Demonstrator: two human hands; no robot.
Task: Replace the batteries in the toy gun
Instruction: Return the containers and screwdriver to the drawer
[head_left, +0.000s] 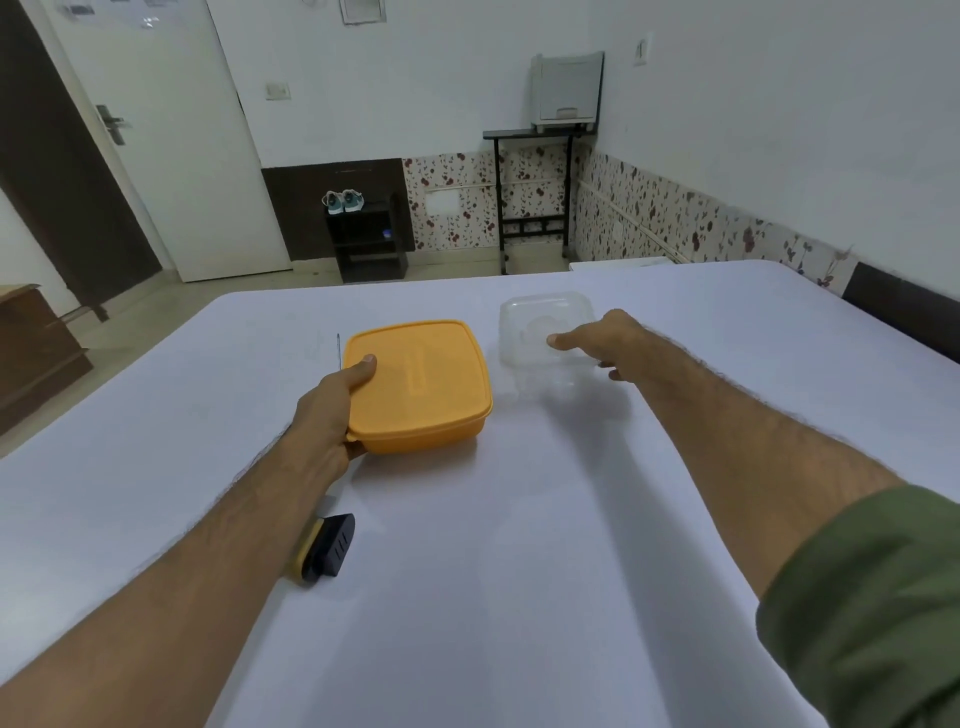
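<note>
While lidded, orange box (421, 384) in left hand (324, 415).

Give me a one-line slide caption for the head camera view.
Left hand grips a lidded orange box while the right hand reaches onto a clear container on the white sheet.

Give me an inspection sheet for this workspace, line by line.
Surface: white sheet, flat.
Job's things: orange box, lid on; clear box, contents unclear; black-and-yellow object, partly under the left forearm.
Clutter: thin dark rod beside the orange box.
Grips: left hand grips the orange box's edge; right hand on the clear box.
Cables: nothing seen.
Surroundings: door, shoe rack, black stand.
</note>
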